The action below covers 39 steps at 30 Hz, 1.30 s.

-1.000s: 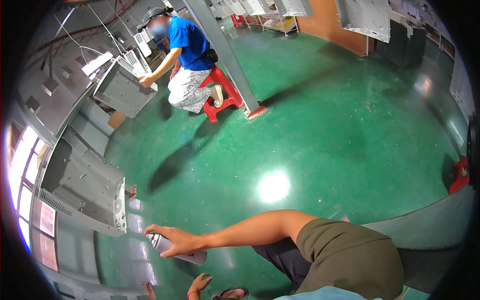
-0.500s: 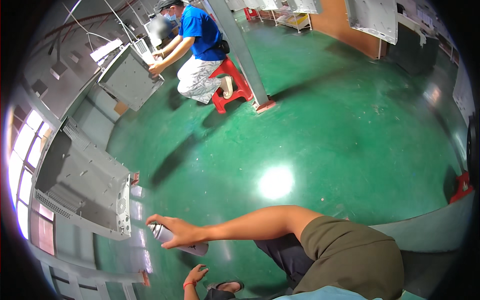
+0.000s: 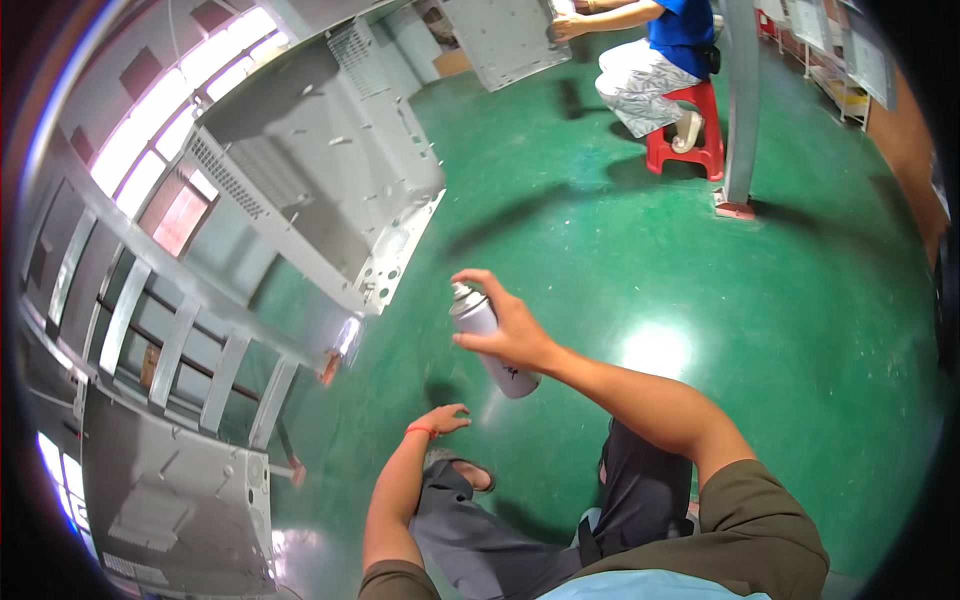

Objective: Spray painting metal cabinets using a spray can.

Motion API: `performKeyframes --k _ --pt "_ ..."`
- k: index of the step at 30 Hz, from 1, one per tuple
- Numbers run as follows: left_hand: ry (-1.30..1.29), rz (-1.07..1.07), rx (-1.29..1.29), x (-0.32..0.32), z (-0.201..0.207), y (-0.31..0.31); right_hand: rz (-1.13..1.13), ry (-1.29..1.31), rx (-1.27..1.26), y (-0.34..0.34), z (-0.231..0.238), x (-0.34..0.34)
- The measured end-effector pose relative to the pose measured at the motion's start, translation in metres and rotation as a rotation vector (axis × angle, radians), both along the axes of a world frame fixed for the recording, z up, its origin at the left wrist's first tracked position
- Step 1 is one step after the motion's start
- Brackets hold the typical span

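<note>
My right hand (image 3: 515, 330) is wrapped round a pale spray can (image 3: 484, 325) with a white nozzle. The can leans up and to the left, and my index finger rests at its top. My left hand (image 3: 446, 419), a red cord on its wrist, hangs low over my lap with loosely bent fingers and holds nothing. Left of the can, a short way off, stands a large grey metal cabinet shell (image 3: 350, 160). It has perforated sides and a white panel with round holes along its near edge. Neither hand touches it.
A second grey metal shell (image 3: 170, 480) is at the lower left, near a slatted metal frame (image 3: 190, 330). A co-worker in a blue shirt (image 3: 680, 40) sits on a red stool (image 3: 690, 135) beside a grey post (image 3: 742, 100), handling another panel (image 3: 500, 45). The floor (image 3: 600, 260) is green.
My view has swung left, so the shell, the post and the co-worker sit farther right. The second shell has come into view. The spray can stays in my right hand, and more of my left arm shows.
</note>
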<state>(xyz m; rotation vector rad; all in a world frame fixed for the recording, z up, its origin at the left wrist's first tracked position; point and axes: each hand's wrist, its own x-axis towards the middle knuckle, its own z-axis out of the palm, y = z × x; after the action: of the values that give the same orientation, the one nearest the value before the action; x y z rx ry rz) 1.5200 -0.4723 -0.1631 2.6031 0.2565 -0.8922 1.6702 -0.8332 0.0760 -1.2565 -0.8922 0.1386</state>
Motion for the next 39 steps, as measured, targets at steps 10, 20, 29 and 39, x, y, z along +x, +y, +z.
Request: performKeyframes --k 10,20,29,39 --pt "0.039 0.046 -0.016 0.004 0.01 -0.017 -0.033 0.129 0.035 -0.008 0.001 0.018" --pt "0.017 0.03 -0.007 0.017 0.013 -0.019 0.092 0.423 0.082 -0.008 0.001 0.036" --pt "0.06 0.06 0.001 0.035 0.014 -0.031 0.146 0.66 0.095 -0.015 -0.006 0.065" --pt "0.049 0.061 0.015 0.063 0.009 -0.04 0.16 0.728 0.09 -0.027 -0.006 0.097"
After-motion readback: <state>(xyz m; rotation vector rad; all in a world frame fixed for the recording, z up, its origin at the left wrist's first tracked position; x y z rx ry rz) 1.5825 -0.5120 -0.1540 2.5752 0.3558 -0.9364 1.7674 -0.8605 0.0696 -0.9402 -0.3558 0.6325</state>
